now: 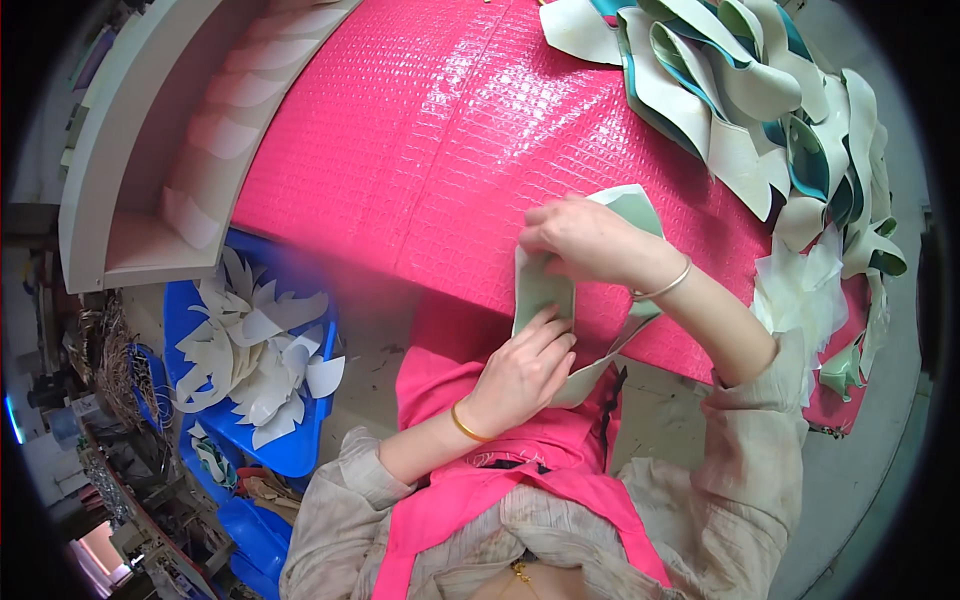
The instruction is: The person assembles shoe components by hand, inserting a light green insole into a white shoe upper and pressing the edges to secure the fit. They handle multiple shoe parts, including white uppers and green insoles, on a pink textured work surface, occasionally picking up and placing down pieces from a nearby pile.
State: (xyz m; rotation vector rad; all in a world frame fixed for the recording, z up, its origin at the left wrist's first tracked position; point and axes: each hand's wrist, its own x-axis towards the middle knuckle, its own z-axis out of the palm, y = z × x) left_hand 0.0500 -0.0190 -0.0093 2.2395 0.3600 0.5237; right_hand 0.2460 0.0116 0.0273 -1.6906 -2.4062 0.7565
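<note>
A pale green, U-shaped shoe upper [541,283] with whitish edges is held between my two hands, above the near edge of the pink table. My left hand [524,366] grips its lower left side, the fingers lying over the green face. Higher up, my right hand [592,238] is bent over the same piece with its fingertips pinched at the upper edge. Whether those fingertips hold anything else is hidden. One flap of the piece shows beyond my right wrist, and its curved lower end hangs near my apron [440,365].
A glossy pink textured cover [400,140] lies over the table. At the far right are piled white uppers with teal linings [740,90], beside translucent whitish sheets [800,285]. A blue bin [295,455] of white cut pieces [255,350] stands left, below a pale open-fronted shelf [140,130].
</note>
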